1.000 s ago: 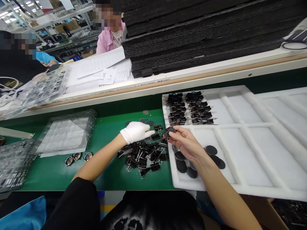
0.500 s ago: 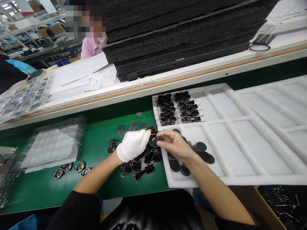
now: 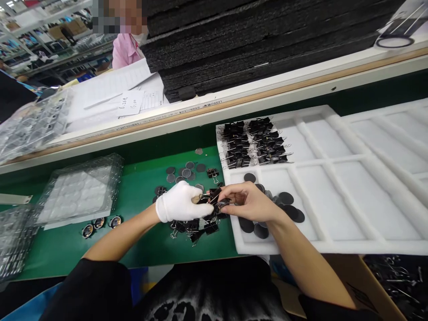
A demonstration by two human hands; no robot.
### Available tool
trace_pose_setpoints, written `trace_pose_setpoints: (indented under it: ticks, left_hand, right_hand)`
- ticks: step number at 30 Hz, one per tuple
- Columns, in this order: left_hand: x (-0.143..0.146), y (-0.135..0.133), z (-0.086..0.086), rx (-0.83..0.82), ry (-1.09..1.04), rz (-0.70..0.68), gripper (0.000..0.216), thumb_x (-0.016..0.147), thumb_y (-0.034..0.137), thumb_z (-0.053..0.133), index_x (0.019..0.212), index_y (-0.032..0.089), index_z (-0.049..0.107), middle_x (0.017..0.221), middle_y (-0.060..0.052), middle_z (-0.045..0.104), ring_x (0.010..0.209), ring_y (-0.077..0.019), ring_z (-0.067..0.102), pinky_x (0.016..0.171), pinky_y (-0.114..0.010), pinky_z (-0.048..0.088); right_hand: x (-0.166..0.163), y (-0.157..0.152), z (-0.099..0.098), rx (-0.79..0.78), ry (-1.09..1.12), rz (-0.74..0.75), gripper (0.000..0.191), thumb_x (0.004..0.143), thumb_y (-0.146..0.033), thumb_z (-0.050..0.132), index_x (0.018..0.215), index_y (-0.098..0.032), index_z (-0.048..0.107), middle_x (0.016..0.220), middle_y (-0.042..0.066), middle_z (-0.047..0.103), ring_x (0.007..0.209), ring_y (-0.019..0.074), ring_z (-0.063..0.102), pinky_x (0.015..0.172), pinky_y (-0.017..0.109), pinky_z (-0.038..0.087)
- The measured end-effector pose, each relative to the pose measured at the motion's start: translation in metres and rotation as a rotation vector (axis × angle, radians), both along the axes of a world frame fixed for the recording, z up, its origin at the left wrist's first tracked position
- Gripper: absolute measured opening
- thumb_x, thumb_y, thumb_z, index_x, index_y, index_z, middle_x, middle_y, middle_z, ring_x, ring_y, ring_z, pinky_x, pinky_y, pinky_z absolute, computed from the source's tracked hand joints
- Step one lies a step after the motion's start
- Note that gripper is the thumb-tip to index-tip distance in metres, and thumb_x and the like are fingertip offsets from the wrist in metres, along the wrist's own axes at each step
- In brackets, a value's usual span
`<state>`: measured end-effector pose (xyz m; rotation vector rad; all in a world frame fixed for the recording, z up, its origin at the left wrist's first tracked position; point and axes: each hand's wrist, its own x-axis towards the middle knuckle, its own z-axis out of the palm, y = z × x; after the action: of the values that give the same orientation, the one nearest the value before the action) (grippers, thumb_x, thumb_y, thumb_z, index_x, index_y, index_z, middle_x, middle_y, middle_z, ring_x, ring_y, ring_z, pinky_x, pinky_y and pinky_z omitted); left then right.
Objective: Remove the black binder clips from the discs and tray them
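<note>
My left hand (image 3: pixel 180 201), in a white glove, is closed on a black binder clip (image 3: pixel 214 194), its wire handle between thumb and fingers. My bare right hand (image 3: pixel 250 201) pinches a dark, shiny round piece (image 3: pixel 223 203), tilted against the clip; whether the clip's jaws grip it I cannot tell. Beneath both hands lies a heap of black binder clips (image 3: pixel 211 227), partly hidden. Another binder clip (image 3: pixel 213 173) lies apart just beyond the gloved fingers. Dark discs (image 3: pixel 261 231) lie in the white foam tray's near left compartment, partly behind my right hand.
The white foam tray (image 3: pixel 359 161) holds rows of clipped pieces (image 3: pixel 236 145) at its far left. More grey discs (image 3: pixel 189 165) lie on the green table (image 3: pixel 140 232). Stacked clear plastic trays (image 3: pixel 80 187) and several round lens-like pieces (image 3: pixel 99 222) are at left. A ledge (image 3: pixel 187 111) runs behind.
My gloved fingers have shifted onto the binder clip's handle, and the round piece has tilted from facing up to nearly edge-on. The whole view has shifted slightly.
</note>
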<state>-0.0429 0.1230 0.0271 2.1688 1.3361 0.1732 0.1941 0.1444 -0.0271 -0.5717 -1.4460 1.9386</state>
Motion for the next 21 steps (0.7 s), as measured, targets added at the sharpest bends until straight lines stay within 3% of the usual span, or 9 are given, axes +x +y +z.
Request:
trace_pose_setpoints:
  ticks: [4,7,9,12,14,21]
  left_hand:
    - [0.003,-0.004,0.000,-0.031,0.011,-0.052,0.055,0.081,0.042,0.063,0.053,0.021,0.021,0.050,0.008,0.014,0.048,-0.0070,0.013,0.045,-0.028,0.015]
    - [0.003,-0.005,0.001,0.015,0.036,-0.027,0.051,0.082,0.041,0.061,0.053,0.021,0.024,0.048,0.008,0.018,0.046,-0.0065,0.016,0.045,-0.027,0.017]
    - [0.003,-0.007,0.001,0.052,0.036,0.035,0.047,0.085,0.039,0.057,0.055,0.021,0.025,0.048,0.007,0.020,0.046,-0.0065,0.018,0.046,-0.026,0.019]
    - [0.004,-0.010,0.000,0.055,0.021,0.107,0.047,0.088,0.041,0.053,0.056,0.021,0.024,0.049,0.008,0.020,0.047,-0.0065,0.020,0.047,-0.024,0.021]
    - [0.007,-0.012,-0.001,0.013,0.014,0.123,0.048,0.090,0.044,0.052,0.057,0.020,0.026,0.050,0.007,0.022,0.048,-0.0065,0.022,0.048,-0.024,0.022]
    - [0.015,-0.013,-0.001,-0.079,-0.045,0.160,0.048,0.093,0.045,0.048,0.056,0.020,0.030,0.050,0.006,0.031,0.048,-0.0067,0.029,0.050,-0.024,0.027]
  right_hand:
    - [0.002,0.000,0.000,-0.012,-0.060,0.048,0.019,0.073,-0.024,0.087,0.088,-0.019,0.078,0.094,0.006,0.076,0.080,0.0170,0.071,0.074,0.030,0.059]
    - [0.003,0.003,-0.001,-0.106,0.012,0.056,0.019,0.071,-0.024,0.089,0.086,-0.020,0.078,0.110,0.008,0.075,0.090,0.0181,0.072,0.077,0.030,0.060]
    - [0.001,0.006,-0.003,-0.257,0.127,-0.062,0.022,0.070,-0.028,0.091,0.086,-0.023,0.078,0.115,0.006,0.075,0.096,0.0181,0.072,0.085,0.032,0.060]
    - [-0.005,0.007,-0.005,-0.548,0.249,-0.280,0.026,0.068,-0.035,0.094,0.083,-0.026,0.075,0.092,-0.001,0.075,0.082,0.0125,0.070,0.085,0.032,0.061]
    - [-0.010,0.006,-0.005,-0.655,0.245,-0.320,0.028,0.067,-0.037,0.094,0.082,-0.025,0.074,0.084,-0.003,0.073,0.076,0.0102,0.067,0.082,0.030,0.061]
    - [-0.013,0.003,-0.002,-0.576,0.138,-0.387,0.035,0.065,-0.041,0.095,0.085,-0.022,0.074,0.079,-0.002,0.071,0.072,0.0092,0.065,0.075,0.024,0.057]
